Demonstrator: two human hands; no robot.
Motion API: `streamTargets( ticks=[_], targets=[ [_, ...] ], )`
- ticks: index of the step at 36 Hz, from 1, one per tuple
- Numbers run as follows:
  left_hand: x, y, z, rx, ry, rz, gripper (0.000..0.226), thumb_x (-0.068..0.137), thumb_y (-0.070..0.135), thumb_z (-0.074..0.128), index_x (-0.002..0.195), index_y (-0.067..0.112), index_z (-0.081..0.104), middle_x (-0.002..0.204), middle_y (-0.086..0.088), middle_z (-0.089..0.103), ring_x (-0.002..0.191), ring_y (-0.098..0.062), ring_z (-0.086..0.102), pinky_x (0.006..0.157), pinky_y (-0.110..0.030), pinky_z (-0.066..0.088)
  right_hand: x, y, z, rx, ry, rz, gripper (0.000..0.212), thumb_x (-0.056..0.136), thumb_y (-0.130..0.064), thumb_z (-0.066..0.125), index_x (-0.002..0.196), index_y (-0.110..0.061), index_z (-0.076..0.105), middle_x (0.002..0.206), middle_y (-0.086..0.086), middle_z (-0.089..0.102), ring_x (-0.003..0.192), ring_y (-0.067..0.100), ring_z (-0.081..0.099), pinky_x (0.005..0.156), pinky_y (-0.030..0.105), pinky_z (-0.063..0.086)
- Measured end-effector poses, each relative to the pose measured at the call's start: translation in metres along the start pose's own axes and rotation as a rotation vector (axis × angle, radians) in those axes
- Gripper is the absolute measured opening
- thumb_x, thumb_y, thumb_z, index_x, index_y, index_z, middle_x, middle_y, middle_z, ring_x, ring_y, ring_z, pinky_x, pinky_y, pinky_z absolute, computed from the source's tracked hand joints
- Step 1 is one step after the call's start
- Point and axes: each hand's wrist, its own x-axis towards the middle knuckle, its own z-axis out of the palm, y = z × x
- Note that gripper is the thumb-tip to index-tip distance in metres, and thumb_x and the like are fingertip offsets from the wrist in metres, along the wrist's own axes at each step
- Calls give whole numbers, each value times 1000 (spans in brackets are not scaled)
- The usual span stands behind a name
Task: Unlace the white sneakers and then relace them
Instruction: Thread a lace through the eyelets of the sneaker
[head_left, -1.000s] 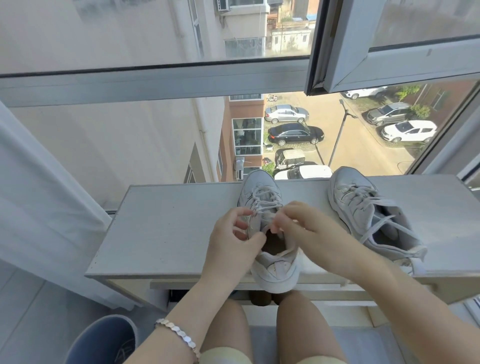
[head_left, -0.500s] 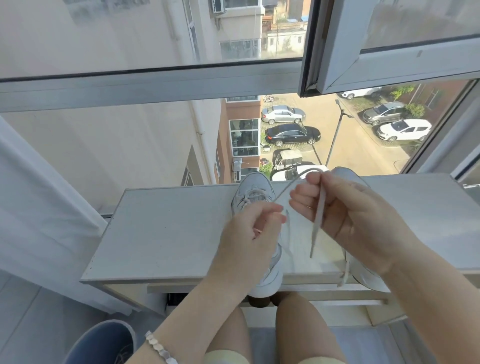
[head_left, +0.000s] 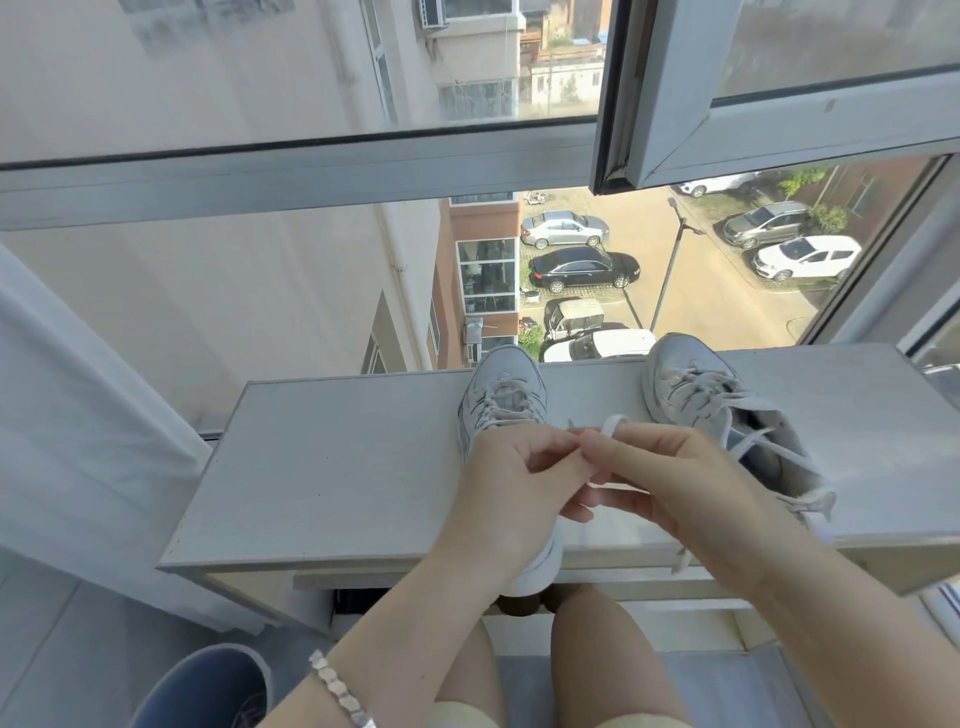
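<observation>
Both white sneakers sat on the pale table (head_left: 337, 467) by the window, the left sneaker (head_left: 501, 395) half hidden under the hands with its heel poking over the near edge, the right sneaker (head_left: 691, 387) just beside it, laces loose and sprawled. The left hand (head_left: 519, 483) and right hand (head_left: 675, 483) were curled and met over the left sneaker, each pinching the same white lace (head_left: 613, 422), which stuck up in a little loop. A bracelet (head_left: 337, 691) sat on the left wrist, and a blue bin (head_left: 208, 686) stood on the floor.
</observation>
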Motion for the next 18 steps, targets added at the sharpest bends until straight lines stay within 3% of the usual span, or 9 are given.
streamTargets(
  ticks=[4, 7, 10, 15, 18],
  targets=[
    [0, -2, -1, 260, 55, 87, 19, 87, 23, 64, 69, 24, 68, 47, 15, 55, 45, -1, 46, 50, -12, 36, -1, 5, -1, 85, 160, 8, 39, 58, -43, 67, 78, -11, 76, 77, 2, 68, 72, 9, 60, 63, 20, 46],
    [4, -11, -9, 681, 273, 121, 18, 89, 34, 57, 80, 24, 69, 68, 16, 61, 72, -2, 50, 61, -20, 37, 2, 6, -1, 207, 268, -43, 28, 67, -34, 66, 79, -11, 74, 75, 3, 70, 56, 4, 54, 49, 14, 44],
    [10, -18, -12, 954, 366, 84, 23, 86, 46, 54, 89, 27, 67, 93, 15, 60, 98, -13, 43, 75, -26, 37, 6, 8, -3, 286, 331, -106, 20, 77, -26, 62, 84, -9, 70, 76, 7, 72, 55, 5, 60, 51, 12, 49],
    [20, -23, -1, 1114, 394, 92, 34, 79, 54, 62, 95, 24, 66, 104, 10, 53, 108, -19, 33, 79, -28, 14, 15, 12, -2, 438, 390, -176, 18, 82, -18, 59, 86, -2, 65, 80, 5, 71, 65, 8, 68, 63, 14, 54],
    [26, -33, 1, 1059, 511, 186, 24, 72, 42, 73, 81, 20, 69, 97, 7, 53, 106, -24, 37, 80, -31, 16, 17, 14, -3, 449, 414, -201, 9, 84, -2, 59, 91, -1, 64, 81, 2, 72, 72, 10, 69, 67, 14, 54]
  ],
)
